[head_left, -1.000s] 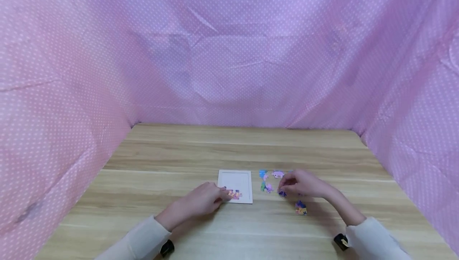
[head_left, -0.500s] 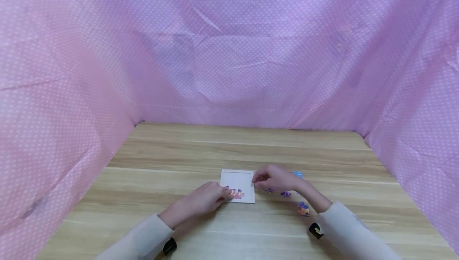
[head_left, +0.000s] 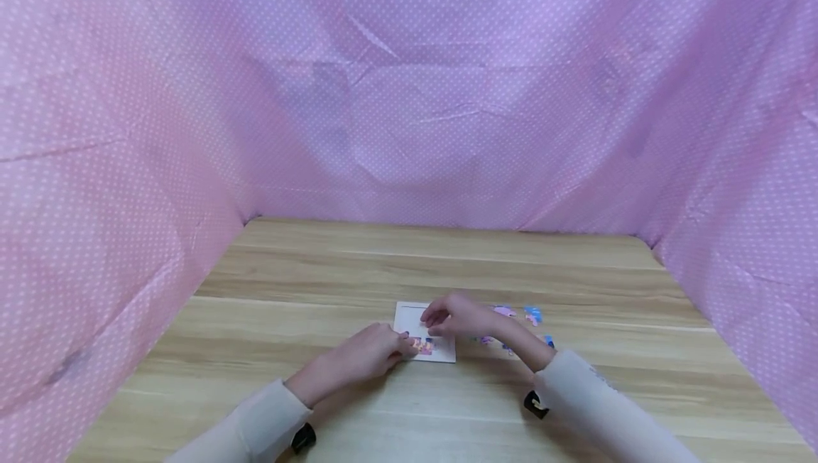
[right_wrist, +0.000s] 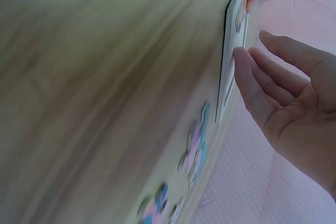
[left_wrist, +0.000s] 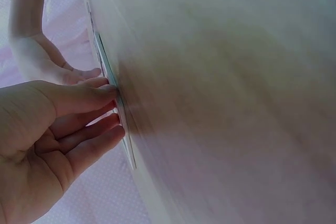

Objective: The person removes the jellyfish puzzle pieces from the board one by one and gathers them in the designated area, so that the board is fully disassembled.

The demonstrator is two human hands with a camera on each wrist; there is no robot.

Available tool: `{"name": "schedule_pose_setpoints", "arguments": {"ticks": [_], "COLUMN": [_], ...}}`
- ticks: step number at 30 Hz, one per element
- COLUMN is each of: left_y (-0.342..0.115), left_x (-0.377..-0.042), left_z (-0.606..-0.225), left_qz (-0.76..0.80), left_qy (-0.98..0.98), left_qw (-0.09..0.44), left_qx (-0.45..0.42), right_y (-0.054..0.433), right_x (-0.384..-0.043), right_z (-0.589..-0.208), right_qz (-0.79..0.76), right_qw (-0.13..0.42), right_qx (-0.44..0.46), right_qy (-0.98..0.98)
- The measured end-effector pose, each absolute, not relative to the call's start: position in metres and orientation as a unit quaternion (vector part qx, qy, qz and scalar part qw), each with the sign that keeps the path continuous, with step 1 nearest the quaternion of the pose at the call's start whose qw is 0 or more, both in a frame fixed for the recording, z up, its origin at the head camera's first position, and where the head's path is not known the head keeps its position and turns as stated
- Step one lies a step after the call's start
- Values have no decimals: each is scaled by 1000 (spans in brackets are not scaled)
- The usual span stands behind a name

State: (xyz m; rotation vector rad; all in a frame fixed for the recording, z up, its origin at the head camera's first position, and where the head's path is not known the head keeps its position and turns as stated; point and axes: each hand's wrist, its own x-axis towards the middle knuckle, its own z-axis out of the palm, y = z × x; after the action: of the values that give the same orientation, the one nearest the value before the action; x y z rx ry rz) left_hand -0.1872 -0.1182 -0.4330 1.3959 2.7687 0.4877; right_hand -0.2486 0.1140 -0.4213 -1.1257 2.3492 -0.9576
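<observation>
A white square puzzle board lies flat on the wooden table. Several pink, orange and purple puzzle pieces sit in its near left part. My left hand rests at the board's near left corner, its fingertips on the board and covering some of those pieces. Just above the board is my right hand, its thumb and fingers apart in the right wrist view. No piece shows between them there. To the right of the board, loose puzzle pieces lie scattered, partly hidden by my right forearm.
Loose pieces lie close beside the board in the right wrist view. The wooden tabletop runs back to pink dotted cloth, which also hangs at both sides. A black band shows at my right sleeve.
My right hand has moved left, from among the loose pieces to over the board. My left hand has stayed at the board's corner. My right sleeve now covers the nearest loose piece.
</observation>
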Motion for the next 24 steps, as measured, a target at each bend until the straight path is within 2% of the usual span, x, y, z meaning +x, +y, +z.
{"name": "schedule_pose_setpoints", "arguments": {"ticks": [11,24], "left_y": [-118,-116], "left_x": [-189,-186], "left_z": [-437,-431], "left_qz": [156,169], "left_qy": [871,870], "left_qw": [-28,-18], "left_qx": [466,462], "right_y": [93,89], "right_x": [-237,-228], "right_z": [-425,-423], "right_qz": [-339,-304], "right_qw": [191,165], "right_qx": [-396,-379], "right_qy": [832,858]}}
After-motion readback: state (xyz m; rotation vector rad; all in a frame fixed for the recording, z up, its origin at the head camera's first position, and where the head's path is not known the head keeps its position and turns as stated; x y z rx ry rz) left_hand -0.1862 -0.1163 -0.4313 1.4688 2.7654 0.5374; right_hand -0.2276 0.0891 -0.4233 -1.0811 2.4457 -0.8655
